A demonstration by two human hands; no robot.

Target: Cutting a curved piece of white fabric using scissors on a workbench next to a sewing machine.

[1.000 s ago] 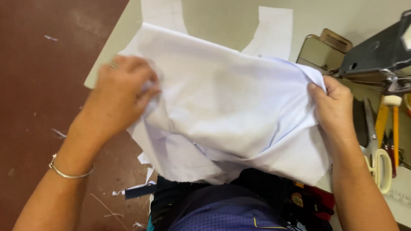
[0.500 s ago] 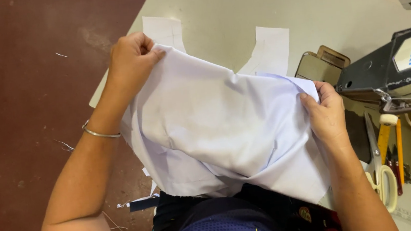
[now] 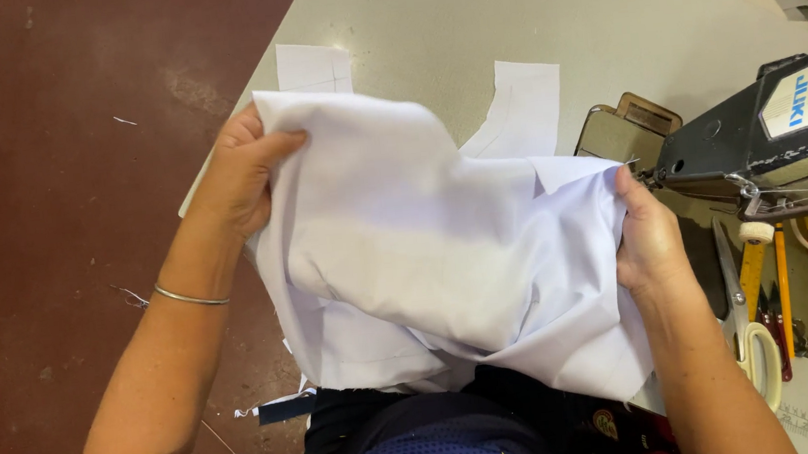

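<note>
A large piece of white cloth (image 3: 425, 245) is stretched between both hands above my lap, at the near edge of a pale grey table (image 3: 463, 24). My left hand (image 3: 240, 169) grips its upper left corner, a thin silver bangle on that wrist. My right hand (image 3: 644, 238) pinches the cloth's right edge, close to the dark head of a sewing machine (image 3: 761, 138). The lower part of the cloth hangs down over my dark blue garment.
Two small white cut fabric pieces (image 3: 315, 68) (image 3: 521, 107) lie on the table behind the cloth. Scissors (image 3: 743, 313), a yellow pencil (image 3: 783, 289) and other small tools sit to the right of my right hand. Thread scraps litter the dark red floor (image 3: 50, 143).
Both hands have spread apart, pulling the cloth wider and flatter. My left hand rose toward the table edge; my right hand shifted toward the sewing machine.
</note>
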